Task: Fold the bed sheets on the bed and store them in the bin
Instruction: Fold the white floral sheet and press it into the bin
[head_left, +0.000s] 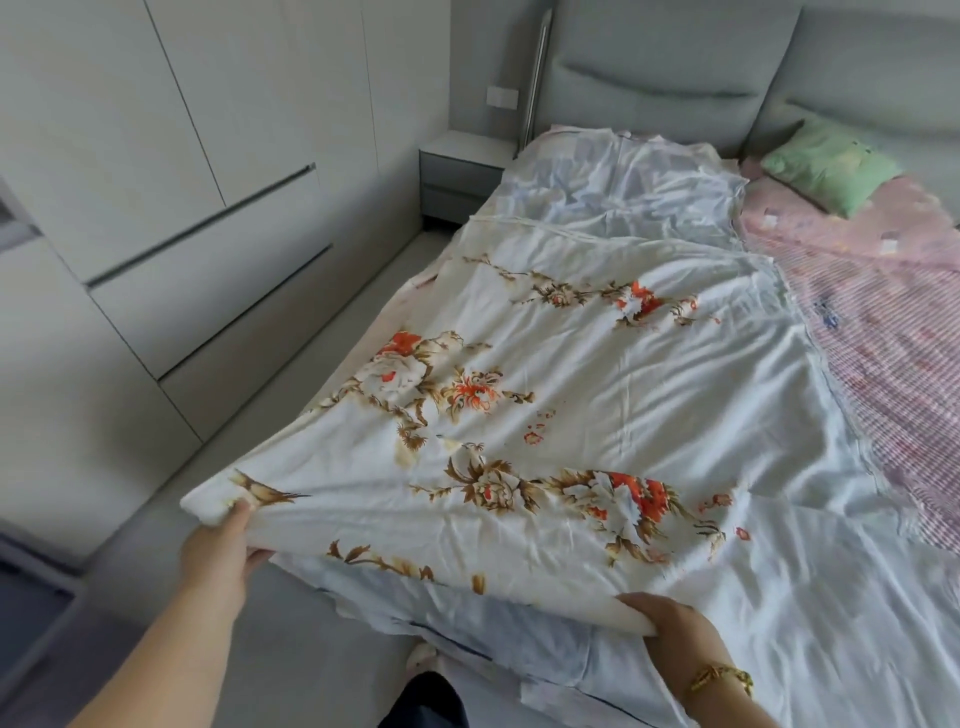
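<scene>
Progress entry: sheets on the bed, folding stage.

1. Floral sheet (571, 389): white with orange and brown flowers. We record it lying spread along the left side of the bed (893, 467), wrinkled and mostly flat. Its near corner is raised off the mattress. We see no finished fold in it.
2. Left hand (218, 556): pinches the sheet's near left corner, thumb on top of the cloth, and holds it above the bed edge.
3. Right hand (675, 623): grips the same sheet's near edge further right, with the fingers curled under the cloth. There is a gold bracelet (722, 680) on the wrist.
4. Pale blue sheet (623, 192): lies loose near the headboard (675, 78), and more pale cloth shows beneath the floral sheet at the near end. We count it as unfolded.
5. Pink striped bedding (883, 322): covers the bed's right side, with a green pillow (831, 166) on it.
6. Bin: we cannot identify one in view.

Status, as we judge it: the task is at an early stage. We take the first fold of the floral sheet to be just beginning. Still to do are folding that sheet, folding the pale blue one, and storing both in the bin.
</scene>
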